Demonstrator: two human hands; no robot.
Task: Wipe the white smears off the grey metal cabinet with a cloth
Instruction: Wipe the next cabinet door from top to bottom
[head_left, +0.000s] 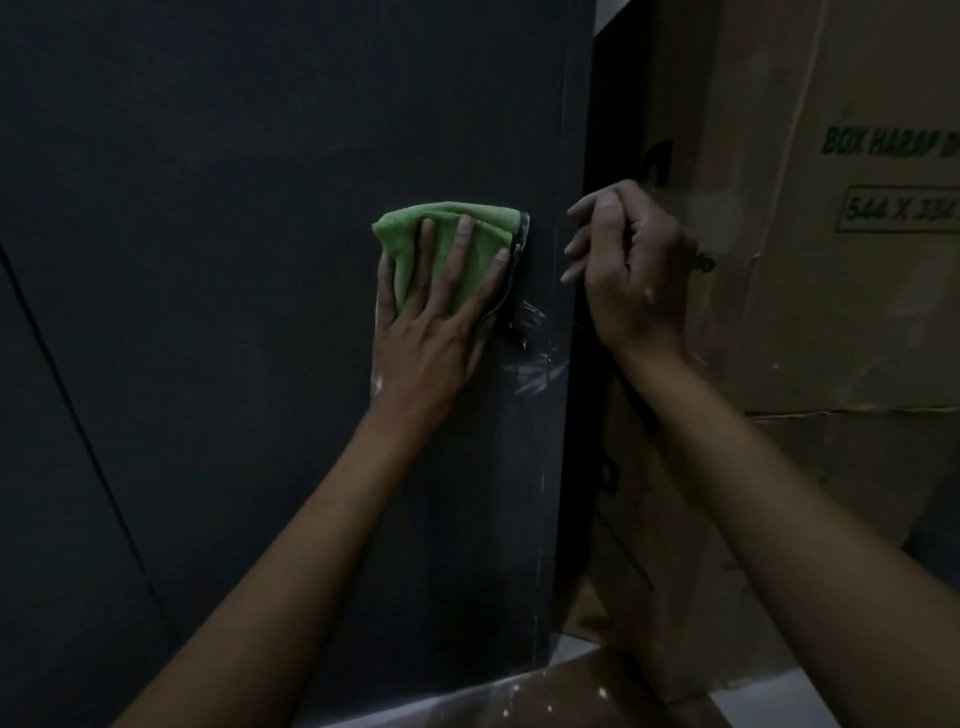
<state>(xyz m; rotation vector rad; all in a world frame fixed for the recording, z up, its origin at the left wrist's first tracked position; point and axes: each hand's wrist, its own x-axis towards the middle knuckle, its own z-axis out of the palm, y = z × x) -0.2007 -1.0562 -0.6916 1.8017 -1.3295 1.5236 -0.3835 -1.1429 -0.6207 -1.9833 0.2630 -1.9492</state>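
Our left hand (431, 332), fingers spread, presses the cloth (447, 249) on the cabinet (208, 260); smears (530, 358) lie just right and below, while our right hand (628, 265) curls on the cabinet's edge.

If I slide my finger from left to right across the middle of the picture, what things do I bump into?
Grey cabinet → green cloth under the flat left hand → white smears → right hand on the cabinet's edge → cardboard box.
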